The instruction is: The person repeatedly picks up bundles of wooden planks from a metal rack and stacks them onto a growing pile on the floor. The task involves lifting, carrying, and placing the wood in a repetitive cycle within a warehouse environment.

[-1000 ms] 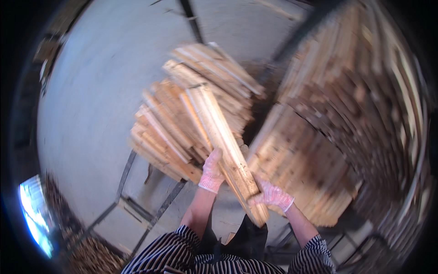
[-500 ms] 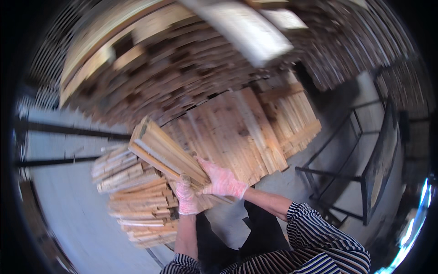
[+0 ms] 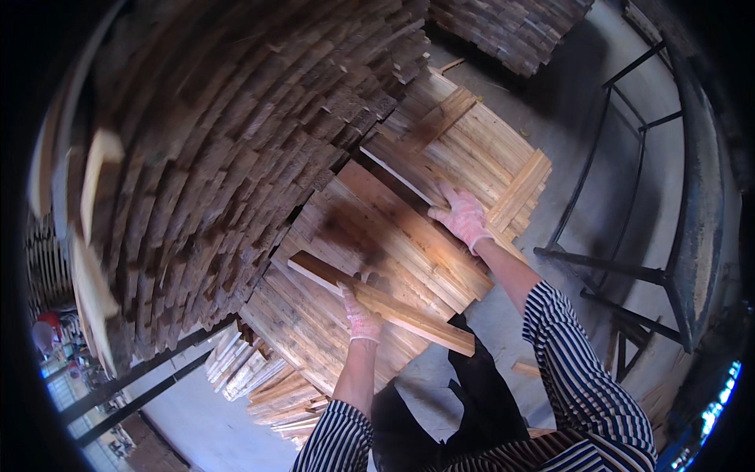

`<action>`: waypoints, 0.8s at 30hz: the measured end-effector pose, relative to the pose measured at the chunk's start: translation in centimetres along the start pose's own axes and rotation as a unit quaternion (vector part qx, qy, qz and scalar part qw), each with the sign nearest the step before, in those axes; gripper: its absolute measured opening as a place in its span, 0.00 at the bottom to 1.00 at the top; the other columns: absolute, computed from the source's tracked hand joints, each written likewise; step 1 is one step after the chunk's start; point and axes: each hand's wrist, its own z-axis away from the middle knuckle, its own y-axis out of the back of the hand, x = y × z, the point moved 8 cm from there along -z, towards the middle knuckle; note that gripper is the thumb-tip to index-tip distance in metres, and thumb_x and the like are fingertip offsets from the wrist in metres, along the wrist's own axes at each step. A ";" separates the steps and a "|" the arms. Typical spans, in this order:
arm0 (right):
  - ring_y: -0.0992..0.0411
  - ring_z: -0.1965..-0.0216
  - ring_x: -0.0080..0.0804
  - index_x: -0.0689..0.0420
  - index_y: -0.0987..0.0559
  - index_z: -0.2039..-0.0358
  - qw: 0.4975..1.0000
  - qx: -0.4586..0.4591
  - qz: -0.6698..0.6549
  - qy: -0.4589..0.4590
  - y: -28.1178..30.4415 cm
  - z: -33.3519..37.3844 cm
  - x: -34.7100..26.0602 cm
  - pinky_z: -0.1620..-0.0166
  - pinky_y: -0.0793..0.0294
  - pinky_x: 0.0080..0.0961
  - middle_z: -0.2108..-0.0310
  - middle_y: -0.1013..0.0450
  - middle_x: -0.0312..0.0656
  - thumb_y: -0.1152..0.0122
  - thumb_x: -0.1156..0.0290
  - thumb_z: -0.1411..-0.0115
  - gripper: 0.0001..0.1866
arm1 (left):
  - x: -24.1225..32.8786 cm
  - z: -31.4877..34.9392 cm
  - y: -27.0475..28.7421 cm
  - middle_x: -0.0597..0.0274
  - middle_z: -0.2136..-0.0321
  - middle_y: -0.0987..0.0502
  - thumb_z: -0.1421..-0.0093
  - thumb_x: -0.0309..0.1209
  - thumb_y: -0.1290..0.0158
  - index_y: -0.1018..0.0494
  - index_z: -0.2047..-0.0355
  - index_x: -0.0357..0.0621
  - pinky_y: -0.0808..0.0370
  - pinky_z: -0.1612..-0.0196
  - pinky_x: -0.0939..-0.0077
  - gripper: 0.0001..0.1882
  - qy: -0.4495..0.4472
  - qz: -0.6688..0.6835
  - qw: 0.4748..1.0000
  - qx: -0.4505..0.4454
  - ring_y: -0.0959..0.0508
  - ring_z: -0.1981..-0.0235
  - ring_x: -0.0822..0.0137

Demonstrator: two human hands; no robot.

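Observation:
My left hand point(image 3: 362, 316), in a pinkish-white glove, is closed around the middle of a loose wooden board point(image 3: 409, 313). That board lies slantwise just above or on a layer of boards point(image 3: 314, 283), its near end jutting past the layer's edge. Farther right, my gloved right hand point(image 3: 464, 219) grips the edge of a dark-faced board point(image 3: 405, 167), thumb and fingers on either side. This second board rests on the layer with a dark gap along its left edge. My right palm hides its near part.
A tall stack of dark boards point(image 3: 236, 157) rises along the far left side. Lighter boards point(image 3: 480, 141) with crosspieces lie at the right of the layer. A black metal frame point(image 3: 605, 263) stands at right; short boards point(image 3: 283, 389) are piled at lower left.
The bundle that both hands held together is no longer between them. My hands have moved apart, the right one farther away and rightward, each now on its own board. The view has turned.

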 end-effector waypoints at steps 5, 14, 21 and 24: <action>0.38 0.35 0.58 0.47 0.39 0.29 0.993 -0.051 0.084 0.064 -3.3 -1.4 -0.9 0.34 0.37 0.50 0.35 0.37 0.57 0.40 0.44 0.39 0.42 | -1.0 -1.7 0.7 0.49 0.42 0.27 0.44 0.71 0.45 0.39 0.34 0.49 0.26 0.40 0.46 0.49 -0.025 0.004 0.997 0.067 0.25 0.44 0.48; 0.35 0.35 0.53 0.51 0.39 0.28 0.967 -0.179 -0.143 0.112 -0.9 5.5 0.5 0.32 0.37 0.38 0.35 0.36 0.59 0.36 0.35 0.46 0.51 | -4.0 -3.1 -17.1 0.43 0.37 0.33 0.55 0.75 0.39 0.53 0.27 0.44 0.37 0.31 0.51 0.68 0.000 -0.206 0.969 -0.136 0.36 0.33 0.54; 0.29 0.46 0.57 0.40 0.34 0.31 0.995 0.046 0.040 0.073 2.3 -6.3 6.6 0.42 0.29 0.47 0.47 0.28 0.57 0.39 0.43 0.40 0.38 | -2.3 -5.5 -16.3 0.30 0.27 0.75 0.63 0.65 0.29 0.79 0.27 0.36 0.69 0.28 0.36 0.85 0.000 -0.867 0.498 0.014 0.76 0.27 0.30; 0.33 0.42 0.60 0.46 0.36 0.30 0.990 -0.028 0.087 0.106 -3.3 -6.5 3.6 0.39 0.33 0.47 0.42 0.32 0.60 0.45 0.53 0.34 0.33 | -1.8 -6.1 -13.0 0.29 0.27 0.76 0.63 0.62 0.28 0.77 0.27 0.36 0.72 0.30 0.28 0.84 -0.057 -0.849 0.526 0.001 0.77 0.27 0.29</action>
